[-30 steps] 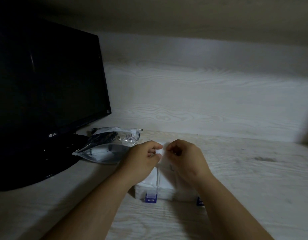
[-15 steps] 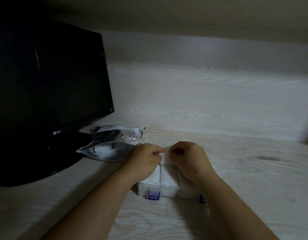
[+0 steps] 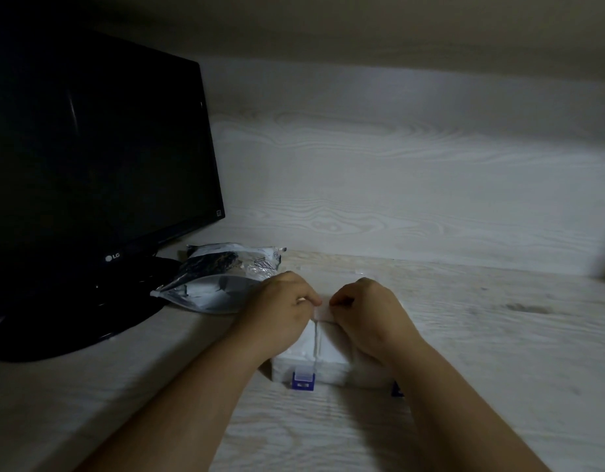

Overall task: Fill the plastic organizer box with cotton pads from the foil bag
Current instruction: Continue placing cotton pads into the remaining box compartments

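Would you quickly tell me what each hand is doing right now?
Left hand: curled, pinching the left edge of a small white cotton pad.
Right hand: curled, pinching the same pad's right edge.

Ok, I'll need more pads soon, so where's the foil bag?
In the head view, the foil bag lies on the desk just left of the left hand, beside the monitor's base, behind and left of the organizer box.
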### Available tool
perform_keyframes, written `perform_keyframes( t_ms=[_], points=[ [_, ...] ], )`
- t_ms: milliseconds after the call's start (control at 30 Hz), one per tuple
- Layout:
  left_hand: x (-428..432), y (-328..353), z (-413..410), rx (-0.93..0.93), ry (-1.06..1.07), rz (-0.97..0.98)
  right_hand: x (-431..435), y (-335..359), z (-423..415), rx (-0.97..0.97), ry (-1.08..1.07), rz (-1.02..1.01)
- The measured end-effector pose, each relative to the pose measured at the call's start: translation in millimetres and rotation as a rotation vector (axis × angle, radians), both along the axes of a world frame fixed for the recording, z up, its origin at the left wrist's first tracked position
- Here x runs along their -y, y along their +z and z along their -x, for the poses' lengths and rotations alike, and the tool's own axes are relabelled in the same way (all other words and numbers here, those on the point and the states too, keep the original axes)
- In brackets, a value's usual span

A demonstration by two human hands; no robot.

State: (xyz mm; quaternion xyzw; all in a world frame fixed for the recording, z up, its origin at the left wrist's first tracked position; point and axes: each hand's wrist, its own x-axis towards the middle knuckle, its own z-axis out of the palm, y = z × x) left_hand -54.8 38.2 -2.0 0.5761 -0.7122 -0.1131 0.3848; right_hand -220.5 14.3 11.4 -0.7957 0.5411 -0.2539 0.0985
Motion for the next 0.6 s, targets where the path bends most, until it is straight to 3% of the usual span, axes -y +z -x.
perform_keyframes(
  t_ms=[133, 367, 500, 600],
  points=[
    [-7.2, 8.4, -1.1, 0.001, -0.011, -0.060, -5.7, 6.9, 1.3, 0.028, 0.004, -0.037],
    [-8.0, 5.8, -1.0, 0.181, -0.026, -0.058, -9.9, 12.0, -0.4, -0.054, 0.030, -0.152],
    [-8.5, 7.0, -2.0, 0.035, -0.022, -0.089, -11.9, 12.9, 0.9, -0.033, 0.032, -0.104],
    [-8.7, 8.6, -7.1, -0.053, 0.095, -0.050, -11.3, 11.9, 4.2, 0.061, 0.023, -0.052]
  ],
)
